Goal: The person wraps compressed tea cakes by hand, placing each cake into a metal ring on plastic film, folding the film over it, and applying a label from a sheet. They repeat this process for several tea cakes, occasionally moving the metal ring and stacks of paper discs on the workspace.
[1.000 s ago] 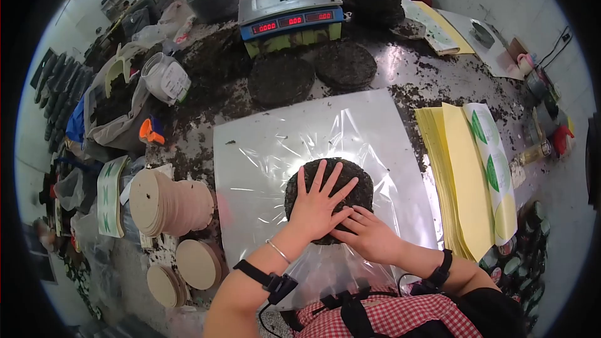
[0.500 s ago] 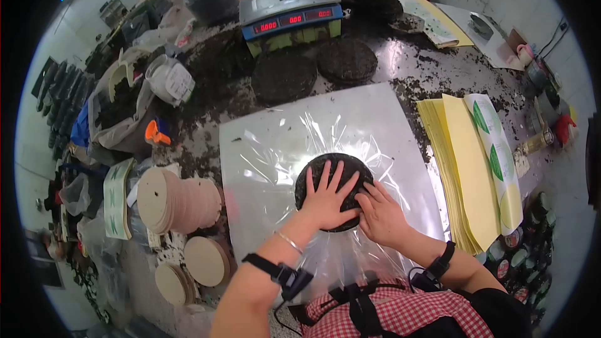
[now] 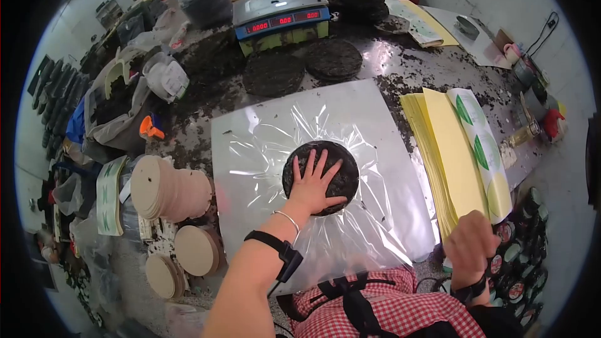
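My left hand (image 3: 315,183) lies flat with spread fingers on a dark, round, pressed tea-like cake (image 3: 345,172). Under the cake is a clear plastic film (image 3: 350,235), creased outward in all directions around it, on a large pale square board (image 3: 247,131). Off to the right, my right hand (image 3: 471,244) is raised away from the cake, near the front end of a stack of yellow sheets (image 3: 447,144). Its fingers look curled but are smeared by motion, so whether anything is in them cannot be seen.
Round tan cardboard discs (image 3: 172,189) are piled at the left. Behind the board lie two more dark discs (image 3: 273,75) and a digital scale (image 3: 282,12). A white roll with green leaves (image 3: 479,144) lies on the yellow sheets. Dark crumbs litter the table.
My right hand has left the cake's edge and swung right and towards me. My left hand stays on the cake. The whole view has shifted slightly.
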A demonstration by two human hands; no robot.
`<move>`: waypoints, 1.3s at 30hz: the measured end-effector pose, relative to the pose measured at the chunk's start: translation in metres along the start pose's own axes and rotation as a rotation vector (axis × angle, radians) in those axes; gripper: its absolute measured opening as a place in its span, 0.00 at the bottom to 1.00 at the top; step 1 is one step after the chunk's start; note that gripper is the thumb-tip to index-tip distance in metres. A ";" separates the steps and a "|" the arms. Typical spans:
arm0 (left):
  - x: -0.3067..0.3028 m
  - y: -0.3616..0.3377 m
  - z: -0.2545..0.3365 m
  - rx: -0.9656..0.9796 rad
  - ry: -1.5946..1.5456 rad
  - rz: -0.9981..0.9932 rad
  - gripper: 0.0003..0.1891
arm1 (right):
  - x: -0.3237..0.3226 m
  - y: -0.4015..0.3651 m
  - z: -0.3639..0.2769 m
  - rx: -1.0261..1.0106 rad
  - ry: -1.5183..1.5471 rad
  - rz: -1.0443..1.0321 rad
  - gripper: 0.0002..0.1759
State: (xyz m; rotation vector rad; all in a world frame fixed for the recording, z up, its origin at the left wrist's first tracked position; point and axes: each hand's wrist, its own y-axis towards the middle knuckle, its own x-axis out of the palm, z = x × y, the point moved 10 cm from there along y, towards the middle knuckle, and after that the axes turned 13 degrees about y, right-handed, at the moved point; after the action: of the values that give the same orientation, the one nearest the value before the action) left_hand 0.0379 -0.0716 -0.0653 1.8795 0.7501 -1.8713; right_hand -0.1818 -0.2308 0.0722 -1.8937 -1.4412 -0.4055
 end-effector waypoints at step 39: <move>-0.017 -0.052 -0.013 -0.401 -0.158 0.058 0.22 | 0.048 0.089 0.068 -0.945 -1.165 -0.187 0.22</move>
State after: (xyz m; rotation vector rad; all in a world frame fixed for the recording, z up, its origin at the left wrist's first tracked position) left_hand 0.0164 -0.0247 -0.0425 1.4719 0.9254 -1.6615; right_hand -0.0949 -0.1604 0.0238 -3.0104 -2.4574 0.0169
